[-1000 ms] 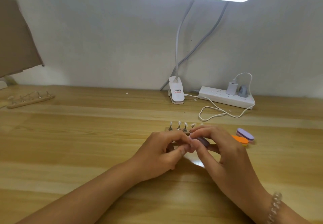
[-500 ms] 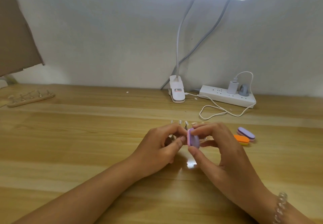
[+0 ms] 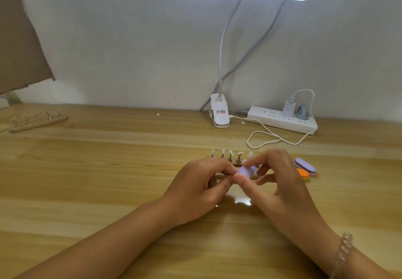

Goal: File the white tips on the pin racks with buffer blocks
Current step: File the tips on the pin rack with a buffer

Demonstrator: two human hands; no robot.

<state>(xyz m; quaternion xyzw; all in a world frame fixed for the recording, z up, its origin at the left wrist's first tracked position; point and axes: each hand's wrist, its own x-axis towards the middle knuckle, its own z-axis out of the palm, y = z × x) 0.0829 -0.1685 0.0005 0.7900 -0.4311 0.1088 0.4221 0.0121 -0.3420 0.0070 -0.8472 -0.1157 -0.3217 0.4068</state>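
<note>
Lilac rounded buffer block [image 3: 245, 171] pinched by right hand [image 3: 280, 183] | left hand [image 3: 200, 188] curled, grip unclear | wooden pin rack [image 3: 237, 160] behind

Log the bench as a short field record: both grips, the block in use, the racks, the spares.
left grip: fingers curled at the near pin rack; what they pinch is hidden
right grip: pinches the lilac buffer block between thumb and fingers
block position: in front of the near rack's right-hand pins; contact with a tip cannot be seen
spares: lilac spare and orange spare, lying right of the right grip
second rack: far left, away from both grips
</note>
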